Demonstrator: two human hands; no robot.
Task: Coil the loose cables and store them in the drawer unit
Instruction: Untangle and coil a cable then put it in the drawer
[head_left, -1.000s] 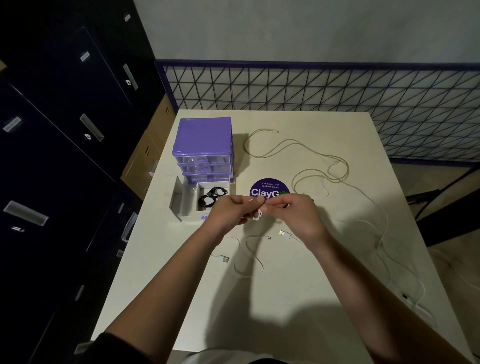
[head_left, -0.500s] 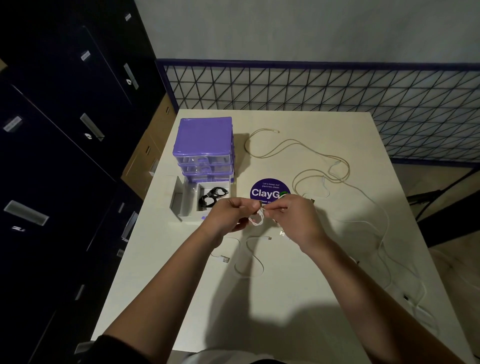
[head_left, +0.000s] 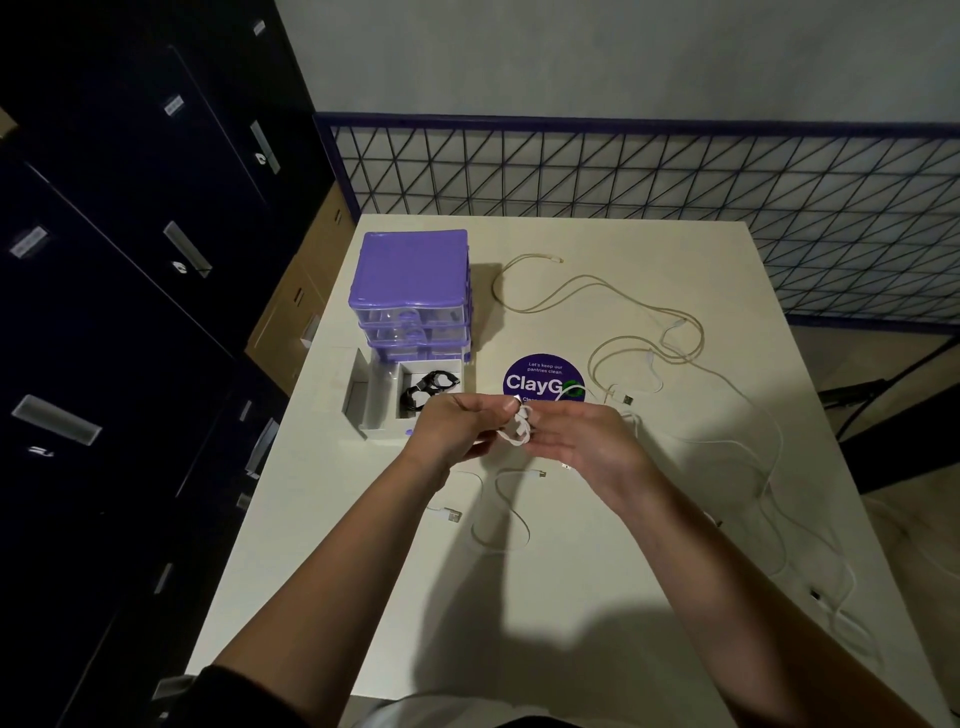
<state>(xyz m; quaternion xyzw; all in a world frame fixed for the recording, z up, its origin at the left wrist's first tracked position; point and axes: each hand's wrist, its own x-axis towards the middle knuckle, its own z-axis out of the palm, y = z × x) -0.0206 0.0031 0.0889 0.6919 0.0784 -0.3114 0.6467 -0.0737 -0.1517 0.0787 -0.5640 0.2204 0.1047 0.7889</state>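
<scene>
A thin white cable wound into a small coil (head_left: 519, 428) sits between both hands above the cream rectangular worktop (head_left: 571, 597): the left hand (head_left: 457, 428) has its fingers curled round one side of the coil, and the right hand (head_left: 582, 441) meets it from the other side with its fingers pinching the loops, though exactly where the fingertips close is hard to make out. Just beyond the left hand stands the purple plastic drawer unit (head_left: 413, 296), its lowest white drawer (head_left: 402, 397) pulled out with a black coiled cable (head_left: 431, 389) inside. A round purple sticker (head_left: 543, 379) lies behind the hands. A beige cable (head_left: 597, 288) sprawls across the far half, another white cable (head_left: 779, 493) trails toward the right edge, and a short white cable (head_left: 501, 512) lies under the forearms. The near worktop is bare. Dark lockers (head_left: 130, 260) stand close on the left.
</scene>
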